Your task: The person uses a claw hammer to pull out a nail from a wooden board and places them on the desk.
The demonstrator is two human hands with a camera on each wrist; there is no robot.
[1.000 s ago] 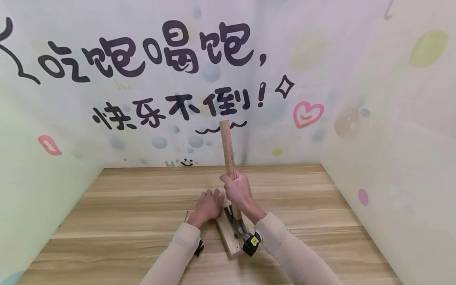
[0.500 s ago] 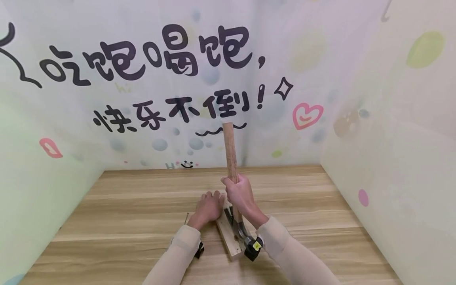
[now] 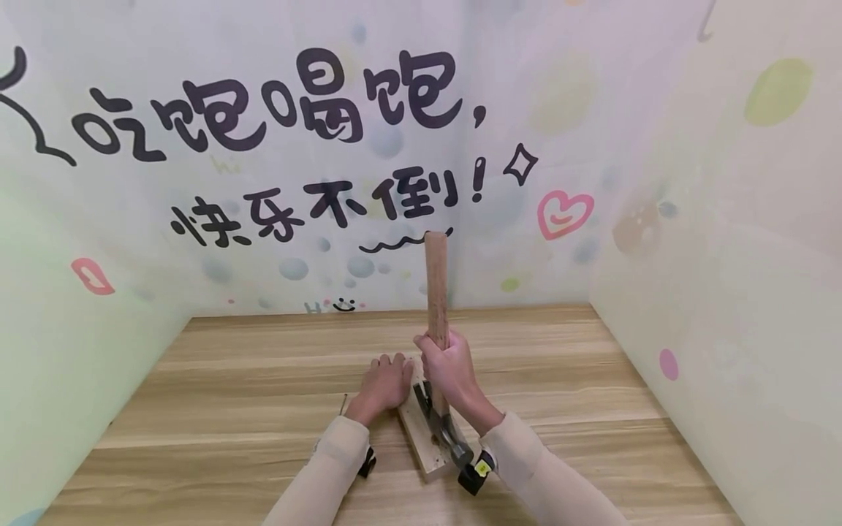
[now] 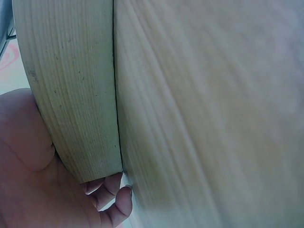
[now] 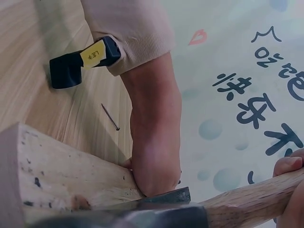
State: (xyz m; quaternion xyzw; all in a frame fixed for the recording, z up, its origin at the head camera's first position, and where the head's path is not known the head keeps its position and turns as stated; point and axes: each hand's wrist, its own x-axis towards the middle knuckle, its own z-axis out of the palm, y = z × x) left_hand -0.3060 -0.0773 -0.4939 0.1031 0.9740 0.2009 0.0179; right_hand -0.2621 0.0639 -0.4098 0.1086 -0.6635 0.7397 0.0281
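A claw hammer (image 3: pixel 437 285) stands with its wooden handle upright, and my right hand (image 3: pixel 451 370) grips that handle low, near the head. Its metal head (image 3: pixel 450 435) lies along the top of a pale wooden block (image 3: pixel 416 442), claw end pointing away from me. My left hand (image 3: pixel 387 383) holds the block's far end. In the left wrist view, the fingers of that left hand (image 4: pixel 28 161) curl round the end of the block (image 4: pixel 71 90). Dark marks show on the block's face (image 5: pixel 61 171) in the right wrist view.
A loose nail (image 5: pixel 110 117) lies on the wood-grain table (image 3: pixel 230 409), left of the block. Black wrist cameras, one with a yellow label (image 3: pixel 484 467), sit at both cuffs. Printed walls (image 3: pixel 296 183) enclose the table at the back and sides.
The top of the hammer handle has swung to the right and slightly down, my right hand moving right with it. My left hand keeps its place on the block.
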